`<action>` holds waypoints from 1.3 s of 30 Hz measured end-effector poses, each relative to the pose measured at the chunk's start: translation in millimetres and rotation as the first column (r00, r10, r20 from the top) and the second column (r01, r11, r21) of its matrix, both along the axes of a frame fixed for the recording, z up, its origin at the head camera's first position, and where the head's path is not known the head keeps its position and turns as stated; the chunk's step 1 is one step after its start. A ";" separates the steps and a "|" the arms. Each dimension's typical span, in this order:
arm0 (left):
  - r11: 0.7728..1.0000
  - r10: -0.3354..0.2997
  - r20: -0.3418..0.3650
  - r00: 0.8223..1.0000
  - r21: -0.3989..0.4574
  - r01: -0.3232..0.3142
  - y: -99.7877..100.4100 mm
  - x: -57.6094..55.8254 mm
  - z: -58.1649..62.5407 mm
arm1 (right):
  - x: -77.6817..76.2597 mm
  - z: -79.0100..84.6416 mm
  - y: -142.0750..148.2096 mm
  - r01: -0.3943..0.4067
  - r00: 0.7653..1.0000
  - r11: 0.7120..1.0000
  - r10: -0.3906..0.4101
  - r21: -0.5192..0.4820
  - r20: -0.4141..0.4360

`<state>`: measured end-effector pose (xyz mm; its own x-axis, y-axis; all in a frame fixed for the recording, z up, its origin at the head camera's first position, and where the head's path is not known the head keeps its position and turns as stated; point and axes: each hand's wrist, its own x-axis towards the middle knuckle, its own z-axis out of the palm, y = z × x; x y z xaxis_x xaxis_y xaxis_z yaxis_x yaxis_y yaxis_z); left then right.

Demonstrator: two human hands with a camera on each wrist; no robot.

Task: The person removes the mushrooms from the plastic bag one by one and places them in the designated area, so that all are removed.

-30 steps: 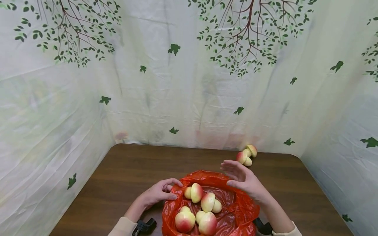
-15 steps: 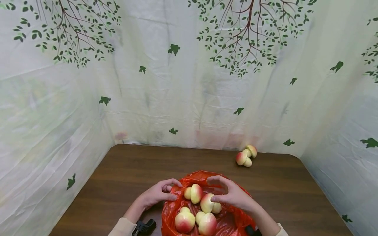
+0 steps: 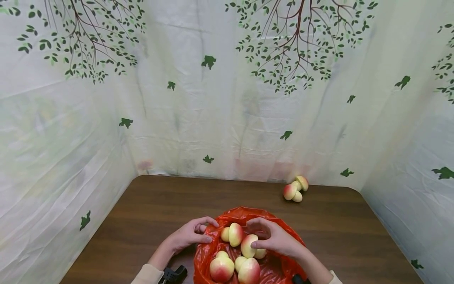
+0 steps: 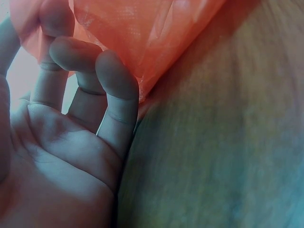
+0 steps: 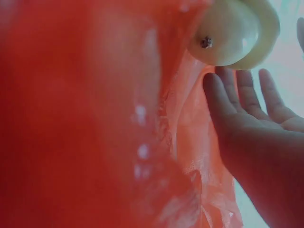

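A red plastic bag [image 3: 244, 213] stands with its mouth spread, holding several mushroom-shaped pieces with glossy red-and-yellow caps and pale stems. My left hand [image 3: 188, 235] pinches the bag's left rim between thumb and fingers; in the left wrist view its fingers [image 4: 116, 76] curl against the red film. Inside the bag, my right hand [image 3: 278, 238] arches over one mushroom-shaped piece [image 3: 247, 247], thumb overlapping its cap. From the right wrist, loosely extended fingers [image 5: 247, 92] reach just below a pale rounded piece [image 5: 228, 33] with a small dark spot.
Two more mushroom-shaped pieces [image 3: 290, 192] lie together near the table's back right edge. The brown wooden table [image 3: 170, 197] is walled in by a pale curtain [image 3: 227, 118] printed with branches and leaves. A black strap device [image 3: 173, 274] sits at the left wrist.
My right hand has moved left and down from the bag's right rim to the mushroom-shaped piece inside. My left hand stays at the left rim, and the pieces have not moved.
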<state>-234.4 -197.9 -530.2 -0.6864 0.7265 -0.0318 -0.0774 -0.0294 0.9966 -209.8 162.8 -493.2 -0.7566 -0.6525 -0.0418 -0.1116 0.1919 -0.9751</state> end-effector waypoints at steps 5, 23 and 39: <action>1.000 0.001 0.003 1.000 -0.002 -0.001 0.6 -0.6 0.6 | -0.9 -2.7 -0.8 -0.008 1.000 1.000 0.008 0.024 -0.030; 1.000 0.011 0.007 1.000 -0.023 -0.011 0.6 0.5 -0.2 | 1.6 -9.0 -0.6 -0.059 0.998 0.992 0.061 0.112 -0.011; 0.999 0.024 0.016 1.000 -0.036 -0.023 0.5 0.6 2.8 | -0.2 6.5 4.1 0.052 0.995 0.994 -0.044 0.096 -0.087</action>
